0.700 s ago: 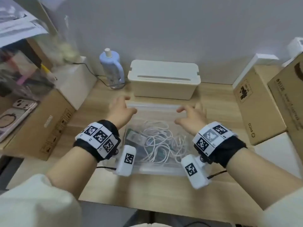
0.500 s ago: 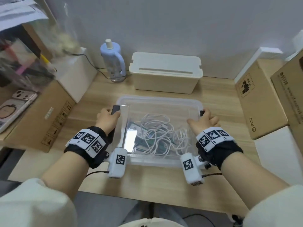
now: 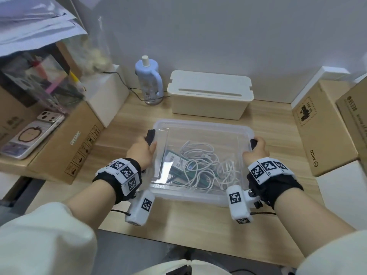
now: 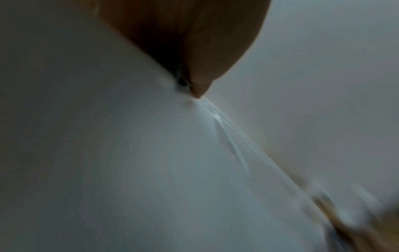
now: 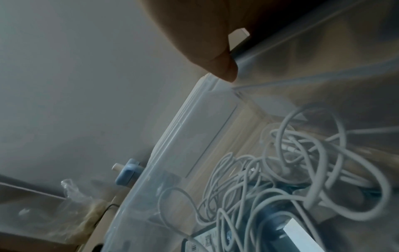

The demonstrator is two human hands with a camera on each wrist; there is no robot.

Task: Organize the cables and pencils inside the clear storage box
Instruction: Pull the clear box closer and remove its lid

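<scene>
Clear storage box (image 3: 202, 197) lidded, set square on the wooden desk (image 3: 198, 225), a wide strip of bare desk between its near edge and the desk's front edge. Tangled white cables (image 3: 200, 165) inside, lying over green packets (image 3: 176, 172) toward the near half; far half of the box floor bare. No pencils made out.

Left hand (image 3: 142, 152) curled round the black latch (image 3: 150, 135) on the box's left rim, thumb on the lid edge. Right hand (image 3: 256, 149) wrapped likewise on the black latch (image 3: 253, 143) at the right rim (from the right wrist view, thumb tip pressed onto the lid's corner lip). Left wrist view blurred: only a fingertip against pale plastic, probably the lid.

Cream lidded bin (image 3: 210, 94) just beyond the far rim, a narrow gap between. Blue bottle (image 3: 149, 80) beside it at the wall. Cardboard cartons (image 3: 323, 132) to the right, well clear of the right rim; brown carton (image 3: 65, 143) to the left, with a band of open desk before the left latch.
</scene>
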